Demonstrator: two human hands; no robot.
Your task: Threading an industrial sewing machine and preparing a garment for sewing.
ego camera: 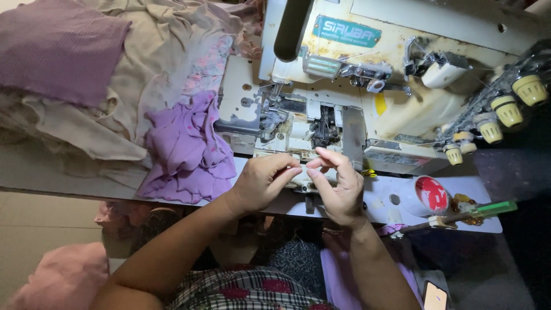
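My left hand (pixel 261 181) and my right hand (pixel 338 186) meet in front of a worn cream overlock sewing machine (pixel 402 74). Their fingertips pinch together at one spot just below the machine's needle area (pixel 324 123). What they pinch is too thin to see, possibly a thread. The fingers of both hands are closed at the tips. A crumpled purple garment (pixel 189 149) lies on the table to the left of my left hand.
Beige and purple fabric (pixel 86 63) is piled at the back left. Several yellow tension knobs (pixel 505 109) line the machine's right side. A white cup with a red lid (pixel 427 195) and a green-handled tool (pixel 488 209) lie at the right. A phone (pixel 434 297) rests bottom right.
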